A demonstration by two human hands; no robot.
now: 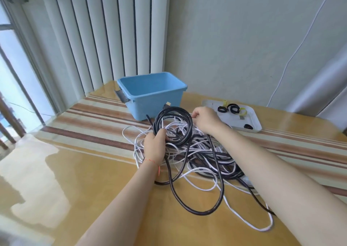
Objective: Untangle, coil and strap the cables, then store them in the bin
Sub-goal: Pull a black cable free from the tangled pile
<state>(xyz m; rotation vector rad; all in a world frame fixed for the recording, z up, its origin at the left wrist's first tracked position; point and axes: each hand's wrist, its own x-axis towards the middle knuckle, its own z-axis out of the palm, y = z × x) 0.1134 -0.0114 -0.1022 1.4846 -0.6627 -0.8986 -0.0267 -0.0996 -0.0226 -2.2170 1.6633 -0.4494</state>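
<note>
Where a glossy striped surface carries tangled white cables, the left hand grips a round coil of smooth black cable; the right hand pinches its rim beside the blue plastic bin.

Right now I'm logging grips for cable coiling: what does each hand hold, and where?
The left hand grips the black cable coil at its lower left edge. The right hand touches the coil's upper right side; its fingertips are hidden.

your colours: black and white against blue and stripes
black cable coils over white cables; blue bin far; tablecloth striped brown and cream; white tray.
</note>
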